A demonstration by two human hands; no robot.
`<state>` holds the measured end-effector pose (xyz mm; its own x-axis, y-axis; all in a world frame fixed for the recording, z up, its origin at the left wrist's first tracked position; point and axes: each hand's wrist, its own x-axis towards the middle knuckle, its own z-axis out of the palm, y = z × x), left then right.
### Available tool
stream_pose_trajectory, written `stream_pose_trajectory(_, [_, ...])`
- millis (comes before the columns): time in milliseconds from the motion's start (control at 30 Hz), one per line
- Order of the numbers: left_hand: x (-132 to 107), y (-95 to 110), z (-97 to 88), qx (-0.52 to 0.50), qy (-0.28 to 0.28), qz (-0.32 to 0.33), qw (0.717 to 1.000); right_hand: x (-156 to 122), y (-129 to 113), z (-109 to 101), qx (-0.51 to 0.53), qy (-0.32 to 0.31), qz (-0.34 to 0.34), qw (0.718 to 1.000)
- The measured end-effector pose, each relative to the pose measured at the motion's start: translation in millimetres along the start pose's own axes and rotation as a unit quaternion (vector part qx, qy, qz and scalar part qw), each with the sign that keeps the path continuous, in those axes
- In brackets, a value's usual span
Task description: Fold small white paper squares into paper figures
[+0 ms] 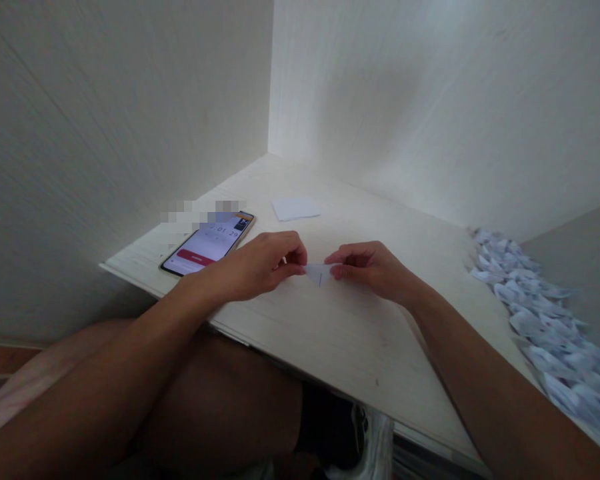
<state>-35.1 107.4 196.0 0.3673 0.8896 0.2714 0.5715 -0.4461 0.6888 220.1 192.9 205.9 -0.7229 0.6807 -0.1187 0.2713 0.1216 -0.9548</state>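
A small folded piece of white paper [318, 275] is held just above the tabletop, its point hanging downward with a short dark line on it. My left hand [275, 263] pinches its left corner between thumb and fingers. On the opposite corner my right hand [364, 263] is closed in the same kind of pinch. The fingertips cover both ends of the paper. Beyond my hands, a flat white sheet of paper [296, 208] lies on the table.
A phone [195, 257] showing a timer lies left of my left hand, partly behind that wrist. Many folded paper pieces [535, 300] are heaped along the table's right side. Walls [355, 87] enclose the white table [330, 340] at the back and left.
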Motion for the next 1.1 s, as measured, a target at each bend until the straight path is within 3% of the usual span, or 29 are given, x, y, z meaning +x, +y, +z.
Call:
stream_pose_trajectory(300, [-0.5,9.5,-3.5,-0.161,-0.038,0.032,0.986,-4.8,-7.7,-5.5,0.046,-0.094,0.026,0.994])
stream_pose_trajectory(500, [0.8,12.2,-3.7,-0.293,-0.026,-0.011,0.956,-6.8,-5.7,-7.6,0.081,-0.134,0.033,0.987])
stream_pose_trajectory(633, [2.4,12.4,3.1,-0.391,-0.019,-0.06,0.918,-7.3,-3.8,-8.2,0.108,-0.126,-0.002,0.986])
stream_pose_trajectory(833, [4.9,16.5,22.8,-0.536,0.013,-0.049,0.843,-8.3,-7.7,3.0,0.193,-0.11,-0.067,0.973])
stream_pose_trajectory(1000, [8.7,30.5,30.2,-0.638,0.072,-0.084,0.762,-9.3,-5.8,14.4,0.277,-0.025,-0.042,0.96])
stream_pose_trajectory(1100, [11.9,36.0,32.1,-0.666,0.106,-0.109,0.731,-8.4,-3.3,19.8,0.29,0.017,-0.039,0.956])
